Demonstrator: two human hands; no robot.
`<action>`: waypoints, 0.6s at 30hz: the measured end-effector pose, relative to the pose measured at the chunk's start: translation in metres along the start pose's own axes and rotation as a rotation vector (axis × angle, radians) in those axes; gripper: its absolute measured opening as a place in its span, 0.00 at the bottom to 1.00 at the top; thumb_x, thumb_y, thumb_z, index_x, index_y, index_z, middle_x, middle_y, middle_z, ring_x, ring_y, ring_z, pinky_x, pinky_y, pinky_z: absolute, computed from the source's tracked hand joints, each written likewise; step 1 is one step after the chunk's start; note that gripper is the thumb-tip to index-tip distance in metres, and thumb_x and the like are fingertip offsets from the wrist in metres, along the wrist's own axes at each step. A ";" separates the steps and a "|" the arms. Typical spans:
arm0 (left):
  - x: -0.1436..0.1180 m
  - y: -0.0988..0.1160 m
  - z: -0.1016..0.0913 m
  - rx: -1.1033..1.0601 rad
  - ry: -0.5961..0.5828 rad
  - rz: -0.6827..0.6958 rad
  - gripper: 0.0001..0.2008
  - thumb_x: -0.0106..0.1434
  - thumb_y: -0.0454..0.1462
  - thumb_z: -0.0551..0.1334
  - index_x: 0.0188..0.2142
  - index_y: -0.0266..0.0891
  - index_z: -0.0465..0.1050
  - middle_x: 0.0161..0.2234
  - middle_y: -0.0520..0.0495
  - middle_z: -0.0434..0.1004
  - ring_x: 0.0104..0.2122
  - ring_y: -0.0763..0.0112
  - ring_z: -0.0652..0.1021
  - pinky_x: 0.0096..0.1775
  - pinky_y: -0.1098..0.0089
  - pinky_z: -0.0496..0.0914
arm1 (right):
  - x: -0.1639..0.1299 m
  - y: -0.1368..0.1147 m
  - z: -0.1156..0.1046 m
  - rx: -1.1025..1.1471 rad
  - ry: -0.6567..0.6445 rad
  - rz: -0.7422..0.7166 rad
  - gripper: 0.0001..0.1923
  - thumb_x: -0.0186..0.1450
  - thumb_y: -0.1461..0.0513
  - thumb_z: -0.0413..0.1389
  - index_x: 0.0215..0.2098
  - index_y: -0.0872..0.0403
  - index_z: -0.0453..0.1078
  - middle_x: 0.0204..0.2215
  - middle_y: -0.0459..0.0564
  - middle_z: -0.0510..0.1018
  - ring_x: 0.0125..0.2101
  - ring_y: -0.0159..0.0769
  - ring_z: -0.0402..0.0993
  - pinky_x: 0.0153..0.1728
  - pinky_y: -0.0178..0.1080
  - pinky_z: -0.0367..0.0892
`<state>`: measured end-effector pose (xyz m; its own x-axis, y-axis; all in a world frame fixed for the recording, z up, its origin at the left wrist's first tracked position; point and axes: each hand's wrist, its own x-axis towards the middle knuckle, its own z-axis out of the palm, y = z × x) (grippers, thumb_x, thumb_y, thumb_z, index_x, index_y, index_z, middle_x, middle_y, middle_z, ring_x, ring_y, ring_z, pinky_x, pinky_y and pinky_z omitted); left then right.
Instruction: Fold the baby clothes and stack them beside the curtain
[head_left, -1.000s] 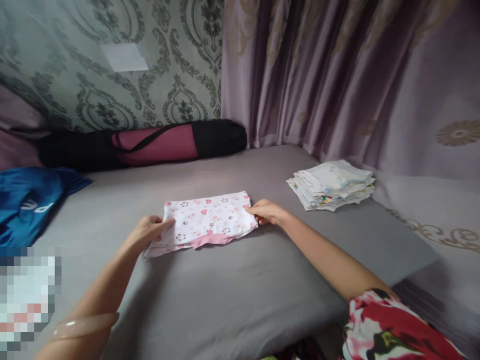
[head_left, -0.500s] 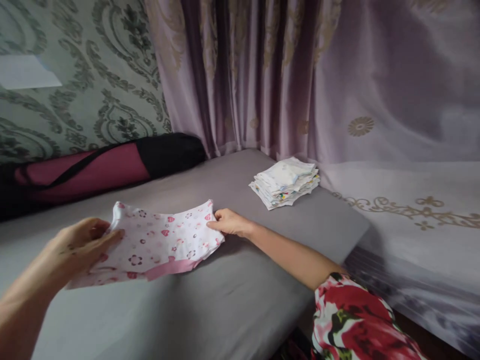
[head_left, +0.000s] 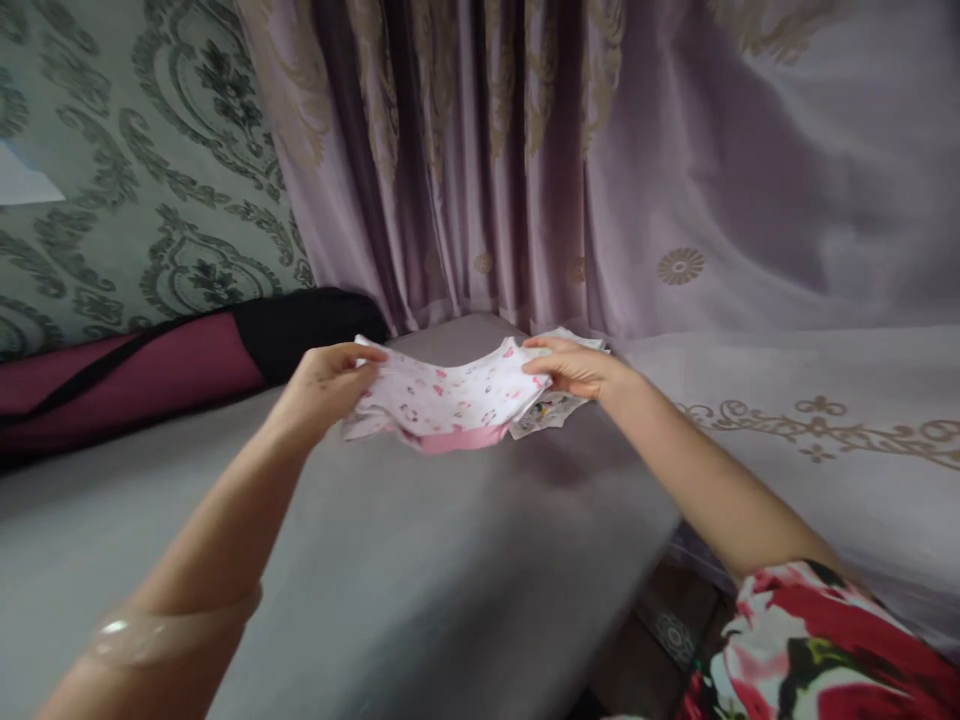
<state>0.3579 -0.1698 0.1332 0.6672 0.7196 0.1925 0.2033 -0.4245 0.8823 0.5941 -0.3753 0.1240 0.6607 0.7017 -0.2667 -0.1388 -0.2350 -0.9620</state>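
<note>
Between my two hands hangs a folded white baby garment printed with pink and dark figures, a pink band along its lower edge. Its left corner is pinched by my left hand, its right corner by my right hand. The cloth sags in the middle and is held above the grey bed surface. Behind my right hand lies a stack of folded white cloths, partly hidden by that hand and the garment.
A long black and maroon bag lies along the wall at the back left. Purple curtains hang behind the grey bed surface. The bed's edge runs along the right, beside a white draped cloth.
Both hands have carried the garment forward and to the right, up to the stack, which it now partly covers. The view has shifted slightly to the right.
</note>
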 end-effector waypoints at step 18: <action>0.058 0.006 0.229 -0.699 -0.104 -0.070 0.19 0.56 0.32 0.61 0.48 0.34 0.74 0.31 0.49 0.72 0.22 0.79 0.69 0.25 0.76 0.69 | 0.095 -0.047 -0.128 -1.242 0.649 -0.171 0.13 0.62 0.68 0.55 0.42 0.56 0.78 0.40 0.57 0.81 0.43 0.41 0.77 0.44 0.38 0.68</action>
<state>0.5616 -0.2565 0.0511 0.7413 0.6614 0.1141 -0.2364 0.0982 0.9667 0.7582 -0.3840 0.1515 0.8676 0.4315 0.2471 0.4829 -0.8498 -0.2114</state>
